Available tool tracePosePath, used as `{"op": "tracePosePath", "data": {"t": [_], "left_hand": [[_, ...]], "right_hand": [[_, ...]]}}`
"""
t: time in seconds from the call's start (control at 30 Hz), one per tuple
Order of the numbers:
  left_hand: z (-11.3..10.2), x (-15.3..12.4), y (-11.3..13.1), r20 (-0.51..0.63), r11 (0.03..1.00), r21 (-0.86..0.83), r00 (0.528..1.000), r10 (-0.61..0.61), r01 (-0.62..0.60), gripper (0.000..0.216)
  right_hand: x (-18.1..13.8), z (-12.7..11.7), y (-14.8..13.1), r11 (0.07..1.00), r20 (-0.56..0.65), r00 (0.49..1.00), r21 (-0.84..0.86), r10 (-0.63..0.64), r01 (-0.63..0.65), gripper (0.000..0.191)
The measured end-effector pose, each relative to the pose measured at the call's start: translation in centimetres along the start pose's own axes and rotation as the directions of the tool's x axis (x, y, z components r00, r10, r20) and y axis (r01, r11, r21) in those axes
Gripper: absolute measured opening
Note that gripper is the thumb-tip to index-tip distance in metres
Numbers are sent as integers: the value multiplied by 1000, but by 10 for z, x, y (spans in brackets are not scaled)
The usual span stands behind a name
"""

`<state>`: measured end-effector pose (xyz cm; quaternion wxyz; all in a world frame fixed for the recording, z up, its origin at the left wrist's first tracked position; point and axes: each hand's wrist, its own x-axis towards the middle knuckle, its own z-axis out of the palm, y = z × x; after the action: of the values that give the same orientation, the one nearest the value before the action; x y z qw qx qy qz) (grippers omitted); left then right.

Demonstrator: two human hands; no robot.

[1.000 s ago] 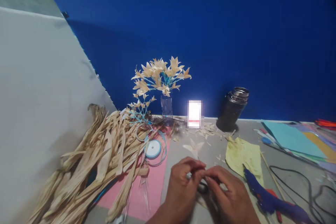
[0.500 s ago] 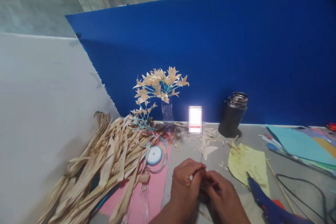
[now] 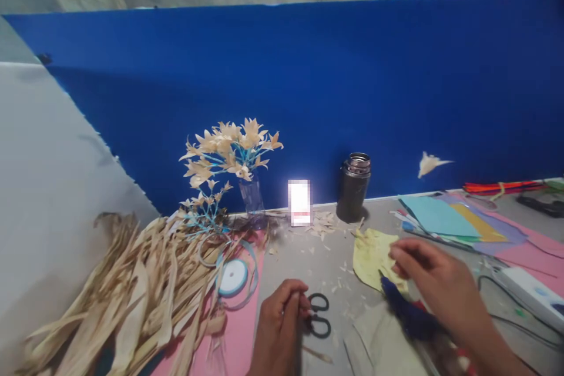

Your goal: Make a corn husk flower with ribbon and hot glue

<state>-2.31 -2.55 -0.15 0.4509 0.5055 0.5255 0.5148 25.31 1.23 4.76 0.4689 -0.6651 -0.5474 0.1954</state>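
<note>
to your left, dried husks (image 3: pixel 136 299) lay heaped over the pink sheet (image 3: pixel 241 320), crowding that side, with the ribbon spool (image 3: pixel 232 278) at their edge. the clear vase (image 3: pixel 252 202) presumably kept the husk bouquet (image 3: pixel 231 144) upright. your left hand (image 3: pixel 282 314) was loosely curled, thumb near fingers; whether it had hold of anything could not be told. the scissors (image 3: pixel 315 318) lay just beside it. from there to the yellow sheet (image 3: pixel 370 255), grey tabletop (image 3: pixel 291 258) gave you room, though strewn with scraps. the glue gun (image 3: pixel 408 311) had its nozzle over that sheet, probably to catch drips. your right hand (image 3: pixel 434 276) was nearly closed at the fingertips; what they pinched, if anything, did not show. the single husk flower (image 3: pixel 428 165) appeared above it, no link visible. the power strip (image 3: pixel 531 294) hemmed your far right.
</note>
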Motion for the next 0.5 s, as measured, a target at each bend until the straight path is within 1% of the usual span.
{"op": "tracePosePath", "data": {"t": [0.03, 0.07, 0.1, 0.17, 0.27, 0.37, 0.43, 0.5], "left_hand": [[-1, -3, -3, -27, 998, -44, 999, -35, 34, 36], [-3, -6, -5, -53, 995, -81, 997, -62, 58, 39], [-5, -8, -6, -78, 991, -112, 994, -82, 73, 41], [-10, -12, -7, -101, 985, -148, 989, -104, 89, 44], [-23, -14, -8, -90, 987, -134, 990, -105, 92, 45], [-35, -15, -10, -81, 992, -75, 991, -109, 103, 42], [-38, -16, -9, -89, 992, -53, 989, -120, 115, 38], [-36, -17, -5, -81, 989, -42, 986, -145, 142, 33]], "right_hand": [[16, -9, 8, 996, 29, 999, -86, 31, -28, 27], [31, -15, 17, 982, 101, 994, -186, 50, -31, 25], [45, -19, 27, 958, 179, 982, -286, 56, -3, 22], [66, -20, 47, 942, 228, 971, -337, 70, 12, 18], [82, -16, 71, 922, 245, 967, -386, 70, 31, 18], [88, -15, 89, 900, 246, 966, -434, 84, 33, 22], [90, -17, 99, 889, 241, 966, -457, 95, 26, 25], [94, -20, 106, 882, 234, 967, -471, 100, 22, 29]]}}
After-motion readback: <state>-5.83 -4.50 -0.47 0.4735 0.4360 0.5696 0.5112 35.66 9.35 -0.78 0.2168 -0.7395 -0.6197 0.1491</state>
